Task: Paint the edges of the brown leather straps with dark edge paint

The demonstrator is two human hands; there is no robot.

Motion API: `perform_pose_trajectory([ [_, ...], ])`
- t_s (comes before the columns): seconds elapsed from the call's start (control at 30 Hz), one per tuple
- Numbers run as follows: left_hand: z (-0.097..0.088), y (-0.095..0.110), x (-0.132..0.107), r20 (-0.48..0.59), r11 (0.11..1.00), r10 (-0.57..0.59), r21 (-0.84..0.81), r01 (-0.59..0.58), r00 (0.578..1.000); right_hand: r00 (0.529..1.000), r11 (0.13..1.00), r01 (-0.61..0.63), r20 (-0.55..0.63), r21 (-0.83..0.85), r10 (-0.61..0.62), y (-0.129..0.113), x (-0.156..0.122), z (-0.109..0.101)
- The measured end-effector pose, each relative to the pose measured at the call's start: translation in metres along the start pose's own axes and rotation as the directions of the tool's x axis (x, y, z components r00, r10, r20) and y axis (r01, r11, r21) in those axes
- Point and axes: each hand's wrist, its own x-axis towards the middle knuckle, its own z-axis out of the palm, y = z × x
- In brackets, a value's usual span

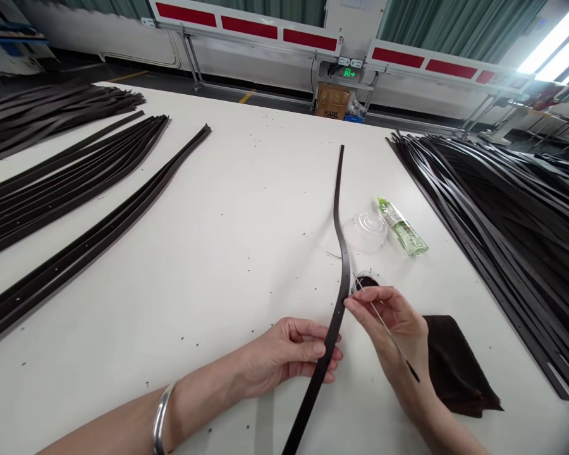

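Lengthwise across the white desk (194, 253) runs a dark brown leather belt strap (345, 253), narrow and smooth, bowing in a gentle S-curve. The left hand (289, 357) has it clenched in a firm grip low on its length. The right hand (389, 322), fingertips (348, 303) touching the strap's edge, pinches a thin applicator stick (401, 351). Just beyond sits a small pot of dark dye (366, 282); a dark cloth (455, 366) lies beside the right hand.

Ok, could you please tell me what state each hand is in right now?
Left hand: closed, holding a dark leather strap.
Right hand: closed, holding a thin stick.
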Motion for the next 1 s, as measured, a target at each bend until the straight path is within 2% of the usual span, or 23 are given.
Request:
perform_pose_trajectory([
  [0.17, 0.002, 0.003, -0.002, -0.002, 1.0, -0.016, 0.02, 0.016, 1.0, 0.999, 0.998, -0.032, 0.01, -0.049, 0.033, -0.011, 0.01, -0.014],
  [0.3, 0.001, 0.005, -0.002, -0.111, 0.999, 0.033, -0.004, -0.033, 0.993, 0.993, 0.978, 0.098, -0.042, -0.187, -0.108, -0.01, 0.024, -0.034],
  [0.37, 0.0, 0.006, -0.001, -0.148, 0.999, 0.04, -0.003, -0.041, 0.988, 0.979, 0.914, 0.185, -0.008, -0.362, -0.201, -0.004, 0.033, -0.043],
  [0.43, 0.0, 0.007, 0.0, -0.15, 0.999, 0.041, 0.004, -0.041, 0.988, 0.962, 0.813, 0.261, 0.069, -0.52, -0.265, 0.004, 0.04, -0.048],
  [0.5, -0.001, 0.008, 0.0, -0.143, 0.999, 0.042, 0.012, -0.041, 0.989, 0.946, 0.74, 0.318, 0.144, -0.592, -0.292, 0.011, 0.044, -0.048],
  [0.7, 0.001, 0.009, 0.0, -0.15, 0.999, 0.033, 0.027, -0.029, 0.988, 0.915, 0.67, 0.403, 0.254, -0.623, -0.314, 0.022, 0.046, -0.041],
  [1.0, 0.003, 0.011, -0.001, -0.18, 0.999, 0.024, 0.034, -0.018, 0.983, 0.891, 0.597, 0.453, 0.307, -0.662, -0.334, 0.027, 0.046, -0.04],
])
